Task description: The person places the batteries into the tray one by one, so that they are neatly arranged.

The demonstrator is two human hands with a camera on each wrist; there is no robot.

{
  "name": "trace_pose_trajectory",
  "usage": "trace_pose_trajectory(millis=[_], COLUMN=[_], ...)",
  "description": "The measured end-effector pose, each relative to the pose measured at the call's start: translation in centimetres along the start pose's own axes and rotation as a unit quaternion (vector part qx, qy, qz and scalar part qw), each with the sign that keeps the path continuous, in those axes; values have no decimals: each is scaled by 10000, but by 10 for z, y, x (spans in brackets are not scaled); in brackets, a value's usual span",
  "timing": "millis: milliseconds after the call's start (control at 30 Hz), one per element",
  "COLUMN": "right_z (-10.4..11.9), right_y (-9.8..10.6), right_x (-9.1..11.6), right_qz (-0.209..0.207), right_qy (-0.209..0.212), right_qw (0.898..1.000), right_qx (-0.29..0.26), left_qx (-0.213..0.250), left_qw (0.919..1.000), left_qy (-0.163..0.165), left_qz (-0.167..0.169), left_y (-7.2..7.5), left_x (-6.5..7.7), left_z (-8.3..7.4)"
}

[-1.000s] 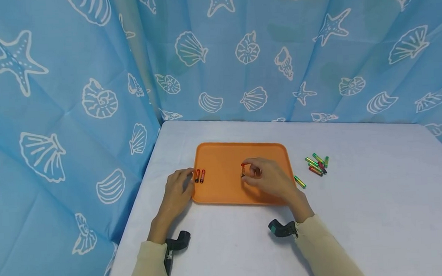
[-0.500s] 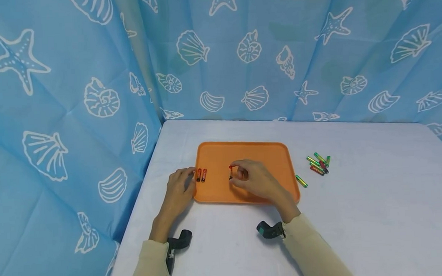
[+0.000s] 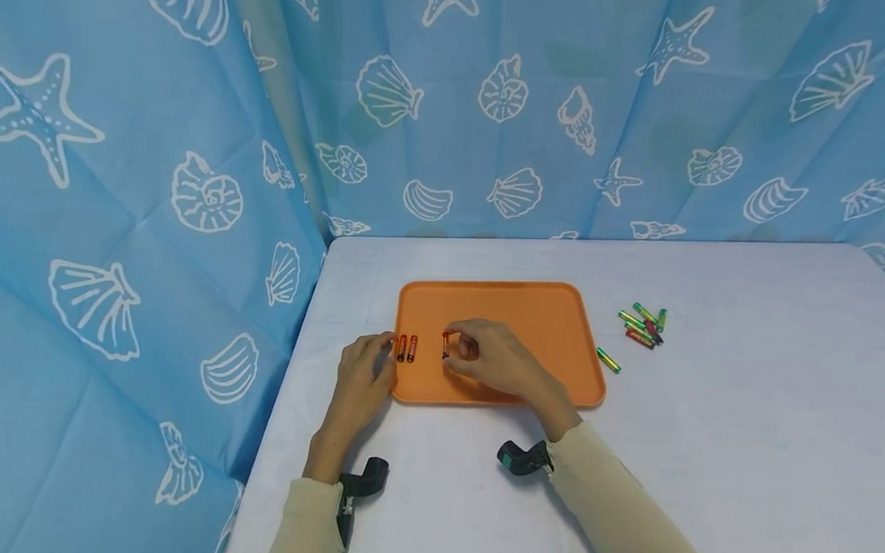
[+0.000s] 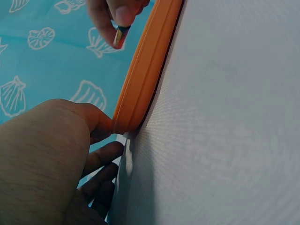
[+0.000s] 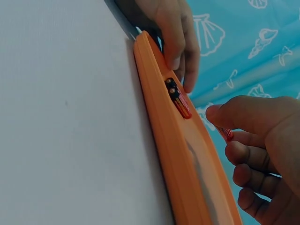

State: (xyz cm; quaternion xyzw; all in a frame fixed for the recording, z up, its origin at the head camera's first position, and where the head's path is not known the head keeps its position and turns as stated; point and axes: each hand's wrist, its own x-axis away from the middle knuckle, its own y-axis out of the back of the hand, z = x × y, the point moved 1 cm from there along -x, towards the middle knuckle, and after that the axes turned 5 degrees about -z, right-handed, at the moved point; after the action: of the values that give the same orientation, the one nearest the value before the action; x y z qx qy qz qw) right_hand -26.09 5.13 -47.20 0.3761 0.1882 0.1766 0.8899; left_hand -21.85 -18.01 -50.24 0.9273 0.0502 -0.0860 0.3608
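An orange tray (image 3: 527, 310) lies on the white-covered table. Two red-and-black batteries (image 3: 407, 348) lie side by side within its left end; the right wrist view shows their black ends close to the rim. My left hand (image 3: 359, 374) rests at the tray's left edge, thumb against the rim in the left wrist view and the other fingers loosely extended. Over the tray's left half, my right hand (image 3: 492, 359) pinches another red-and-black battery (image 3: 445, 346) between thumb and fingers, holding it upright. From the right wrist, only the red end of this battery (image 5: 227, 134) shows.
Right of the tray lies a loose pile of several green and red batteries (image 3: 644, 326). One green battery (image 3: 608, 360) lies apart, just beside the tray's right rim. A blue shell-print curtain (image 3: 480, 141) hangs behind and left of the table.
My right hand has moved left across the tray with the pinched battery, nearer to the two lying there. My left hand stays at the tray's left edge.
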Motion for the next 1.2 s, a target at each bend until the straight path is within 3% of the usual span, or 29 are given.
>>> trace_pose_trajectory(millis=[767, 1200], right_z=[9, 7], right_y=[-30, -38], right_x=[-19, -23], right_qz=[101, 31], right_qy=[-214, -36], right_qw=[9996, 9994], right_qx=[179, 347], left_qx=[-131, -184], left_qw=[9997, 9997], left_qy=[177, 161], left_qz=[111, 92], left_y=[-1, 1], left_x=[-1, -1], left_z=[-1, -1])
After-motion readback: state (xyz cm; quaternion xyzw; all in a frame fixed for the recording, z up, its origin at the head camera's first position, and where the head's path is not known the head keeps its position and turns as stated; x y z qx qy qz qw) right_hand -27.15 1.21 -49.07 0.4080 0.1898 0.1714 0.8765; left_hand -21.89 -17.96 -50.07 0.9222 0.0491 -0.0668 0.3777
